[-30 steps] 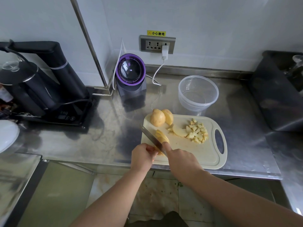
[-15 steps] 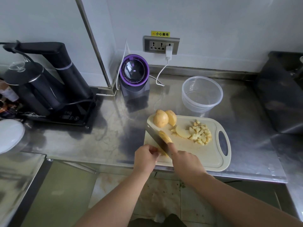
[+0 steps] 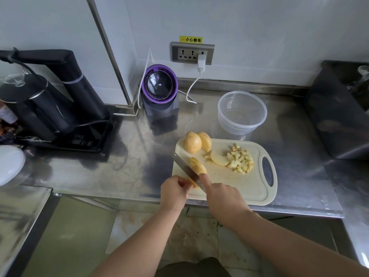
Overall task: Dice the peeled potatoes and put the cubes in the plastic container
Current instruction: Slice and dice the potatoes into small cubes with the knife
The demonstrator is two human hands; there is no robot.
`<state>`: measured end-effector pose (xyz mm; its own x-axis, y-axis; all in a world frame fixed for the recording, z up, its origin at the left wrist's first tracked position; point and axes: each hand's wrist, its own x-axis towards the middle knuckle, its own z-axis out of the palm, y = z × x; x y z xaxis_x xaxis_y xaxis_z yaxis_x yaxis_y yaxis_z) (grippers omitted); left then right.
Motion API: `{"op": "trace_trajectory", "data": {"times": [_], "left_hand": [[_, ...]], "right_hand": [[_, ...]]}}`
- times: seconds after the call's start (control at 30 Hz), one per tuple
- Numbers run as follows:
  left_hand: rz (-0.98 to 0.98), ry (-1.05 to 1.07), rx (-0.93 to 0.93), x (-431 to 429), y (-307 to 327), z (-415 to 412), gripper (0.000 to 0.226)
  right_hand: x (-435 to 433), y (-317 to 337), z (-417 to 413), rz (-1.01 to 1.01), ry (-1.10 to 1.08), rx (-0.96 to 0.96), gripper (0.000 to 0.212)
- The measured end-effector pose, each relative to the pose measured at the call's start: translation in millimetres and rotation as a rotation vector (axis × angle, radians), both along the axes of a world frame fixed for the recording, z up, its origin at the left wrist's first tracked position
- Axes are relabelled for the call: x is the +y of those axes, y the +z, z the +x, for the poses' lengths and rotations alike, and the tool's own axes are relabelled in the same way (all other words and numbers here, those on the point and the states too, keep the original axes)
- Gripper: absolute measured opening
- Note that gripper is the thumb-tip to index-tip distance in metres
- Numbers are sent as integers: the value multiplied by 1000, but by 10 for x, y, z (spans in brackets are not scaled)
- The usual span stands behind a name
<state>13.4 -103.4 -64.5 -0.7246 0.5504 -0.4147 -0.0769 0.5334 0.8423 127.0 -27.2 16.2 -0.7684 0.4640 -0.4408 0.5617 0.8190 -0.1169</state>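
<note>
Knife [image 3: 185, 168] — blade against potato [image 3: 198, 167]

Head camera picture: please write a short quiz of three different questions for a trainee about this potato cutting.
1. True or false: the potato cubes are already in the plastic container.
2. Which hand grips the knife? A. left B. right C. neither
3. What does the left hand hold on the cutting board?
Key: 1. False, they lie on the board. 2. B, the right hand. 3. The potato piece under the knife.
</note>
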Motion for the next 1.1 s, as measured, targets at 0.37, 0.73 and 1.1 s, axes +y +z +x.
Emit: {"op": "trace_trajectory", "data": {"times": [0.37, 0.73, 1.1], "left_hand": [[-7, -9, -2, 1, -2, -9, 20], [-34, -30, 27, -18, -2, -4, 17], [-33, -46, 44, -9, 16, -1, 16]], "right_hand": [[1, -19, -47, -18, 11, 4, 63], [-43, -223, -128, -23, 18, -52, 59], [59, -92, -21, -4, -10, 30, 60]]}}
